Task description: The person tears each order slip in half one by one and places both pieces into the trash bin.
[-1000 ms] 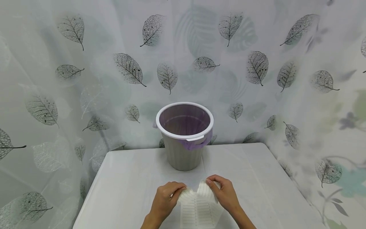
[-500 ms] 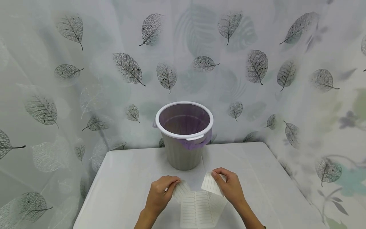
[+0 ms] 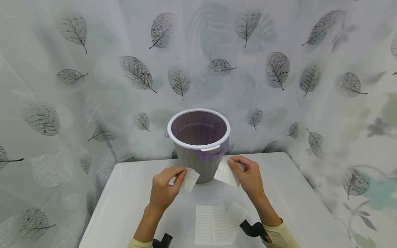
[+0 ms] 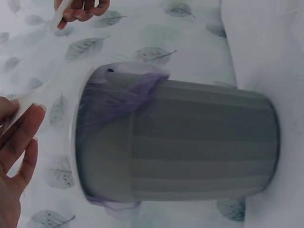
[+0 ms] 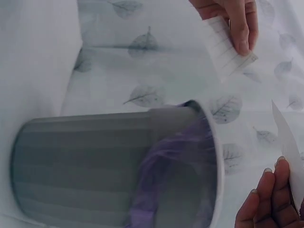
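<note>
The fingers of the left hand pinch a small white paper piece with thin ruled lines at its upper left corner; it slants down and right from the fingertips. The fingers of the right hand pinch a larger white lined paper piece near its upper right corner, most of it lying left of the fingertips, toward the other hand. Both pieces are raised, well apart from each other.

Below and between the hands, a white printed sheet with a centre fold lies flat on the white worktop, toward its near side. An angled white paper scrap is at its right edge.

Beyond the hands, a round grey plastic bin with a white rim stands upright near the middle of the worktop's back edge, lined with a translucent purple bag. Behind hangs a pale leaf-print curtain.
</note>
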A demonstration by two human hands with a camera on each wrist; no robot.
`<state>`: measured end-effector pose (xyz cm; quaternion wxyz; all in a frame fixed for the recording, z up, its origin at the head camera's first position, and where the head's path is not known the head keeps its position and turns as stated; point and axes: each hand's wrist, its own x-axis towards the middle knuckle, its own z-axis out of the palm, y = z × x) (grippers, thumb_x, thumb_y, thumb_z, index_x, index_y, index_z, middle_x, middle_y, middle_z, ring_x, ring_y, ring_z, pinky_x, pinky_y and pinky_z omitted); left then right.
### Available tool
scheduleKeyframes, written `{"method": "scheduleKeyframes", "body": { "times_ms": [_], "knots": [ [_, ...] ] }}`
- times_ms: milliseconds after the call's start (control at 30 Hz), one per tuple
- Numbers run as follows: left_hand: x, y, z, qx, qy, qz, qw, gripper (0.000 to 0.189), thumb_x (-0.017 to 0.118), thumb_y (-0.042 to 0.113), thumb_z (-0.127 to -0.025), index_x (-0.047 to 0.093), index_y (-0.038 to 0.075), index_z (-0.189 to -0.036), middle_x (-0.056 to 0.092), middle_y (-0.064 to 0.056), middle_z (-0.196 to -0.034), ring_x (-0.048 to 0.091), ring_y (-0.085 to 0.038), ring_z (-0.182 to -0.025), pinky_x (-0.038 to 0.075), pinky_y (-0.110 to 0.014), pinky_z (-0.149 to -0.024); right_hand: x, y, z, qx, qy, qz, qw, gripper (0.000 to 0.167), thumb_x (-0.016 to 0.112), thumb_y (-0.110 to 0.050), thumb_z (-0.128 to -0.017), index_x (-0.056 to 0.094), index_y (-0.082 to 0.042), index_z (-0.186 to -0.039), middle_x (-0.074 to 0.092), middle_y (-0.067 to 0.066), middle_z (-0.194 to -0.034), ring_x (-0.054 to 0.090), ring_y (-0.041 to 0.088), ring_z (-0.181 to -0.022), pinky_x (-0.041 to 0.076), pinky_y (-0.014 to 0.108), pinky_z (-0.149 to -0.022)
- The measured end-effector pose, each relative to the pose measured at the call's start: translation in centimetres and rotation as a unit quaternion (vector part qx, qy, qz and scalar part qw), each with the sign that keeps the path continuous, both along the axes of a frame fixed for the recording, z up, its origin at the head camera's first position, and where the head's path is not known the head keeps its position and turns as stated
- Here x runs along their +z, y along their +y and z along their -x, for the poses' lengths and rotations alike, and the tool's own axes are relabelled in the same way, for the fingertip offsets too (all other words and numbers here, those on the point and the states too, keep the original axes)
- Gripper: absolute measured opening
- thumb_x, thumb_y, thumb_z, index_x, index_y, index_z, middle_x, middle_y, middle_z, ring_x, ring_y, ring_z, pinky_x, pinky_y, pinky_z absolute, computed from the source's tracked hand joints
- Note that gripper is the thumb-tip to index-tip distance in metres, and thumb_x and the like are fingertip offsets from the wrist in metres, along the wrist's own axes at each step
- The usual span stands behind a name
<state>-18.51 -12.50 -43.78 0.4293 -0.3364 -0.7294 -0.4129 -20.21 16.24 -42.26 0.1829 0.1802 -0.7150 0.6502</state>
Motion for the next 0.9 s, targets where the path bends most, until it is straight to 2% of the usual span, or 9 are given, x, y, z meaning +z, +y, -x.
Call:
{"method": "scheduleKeyframes", "body": {
  "times_ms": [167, 400, 533, 700, 800, 900],
  "knots": [
    [2.3, 0.0, 1.0, 0.007, 0.022, -0.012, 0.9997, 0.02, 0.077, -0.008, -0.084, 0.079, 0.002, -0.101, 0.076, -0.006, -0.091, 0.069, -0.018, -0.073, 0.057, -0.028, -0.063, 2.1, -1.3, 1.0, 0.011, 0.029, 0.016, 0.9994, 0.008, 0.073, -0.002, -0.097, 0.077, 0.005, -0.099, 0.072, 0.015, -0.091, 0.064, 0.017, -0.068, 0.053, 0.026, -0.052],
    [4.7, 0.1, 2.6, 0.015, 0.041, -0.02, 0.9988, 0.018, 0.077, -0.007, -0.086, 0.079, 0.003, -0.1, 0.075, -0.003, -0.088, 0.065, -0.016, -0.07, 0.054, -0.03, -0.061, 4.5, -3.0, 2.9, 0.032, 0.03, 0.015, 0.9989, 0.009, 0.07, 0.003, -0.098, 0.075, 0.009, -0.102, 0.072, 0.016, -0.096, 0.065, 0.015, -0.068, 0.053, 0.024, -0.054],
    [5.4, 0.3, 3.5, 0.017, 0.036, -0.024, 0.9989, 0.016, 0.077, -0.007, -0.087, 0.079, 0.002, -0.1, 0.075, -0.006, -0.09, 0.067, -0.017, -0.072, 0.056, -0.034, -0.06, 6.2, -3.9, 3.4, 0.034, 0.04, 0.004, 0.9986, 0.011, 0.068, 0.003, -0.098, 0.074, 0.011, -0.103, 0.072, 0.019, -0.099, 0.064, 0.015, -0.07, 0.053, 0.023, -0.057],
    [6.2, 0.7, 5.5, 0.019, 0.022, -0.03, 0.9991, 0.011, 0.075, -0.004, -0.092, 0.079, 0.001, -0.101, 0.077, -0.009, -0.095, 0.072, -0.021, -0.076, 0.058, -0.035, -0.067, 8.6, -4.7, 3.9, 0.037, 0.054, 0.007, 0.9978, 0.013, 0.068, 0.0, -0.1, 0.073, 0.012, -0.102, 0.071, 0.02, -0.095, 0.064, 0.016, -0.068, 0.053, 0.023, -0.056],
    [6.6, 0.9, 6.9, 0.024, 0.016, -0.038, 0.9988, 0.008, 0.075, -0.002, -0.094, 0.079, 0.0, -0.1, 0.077, -0.009, -0.095, 0.072, -0.022, -0.077, 0.058, -0.035, -0.068, 9.1, -5.0, 4.8, 0.026, 0.063, -0.001, 0.9977, 0.015, 0.068, -0.002, -0.1, 0.074, 0.012, -0.102, 0.072, 0.02, -0.096, 0.063, 0.015, -0.069, 0.053, 0.022, -0.056],
    [6.8, 1.1, 8.2, 0.03, 0.006, -0.044, 0.9986, 0.005, 0.077, 0.001, -0.094, 0.08, 0.002, -0.098, 0.077, -0.007, -0.093, 0.07, -0.02, -0.076, 0.056, -0.034, -0.067, 9.4, -5.4, 5.8, 0.009, 0.073, -0.016, 0.9972, 0.015, 0.069, -0.002, -0.099, 0.074, 0.012, -0.101, 0.072, 0.022, -0.1, 0.062, 0.015, -0.077, 0.051, 0.021, -0.06]
  ]
}}
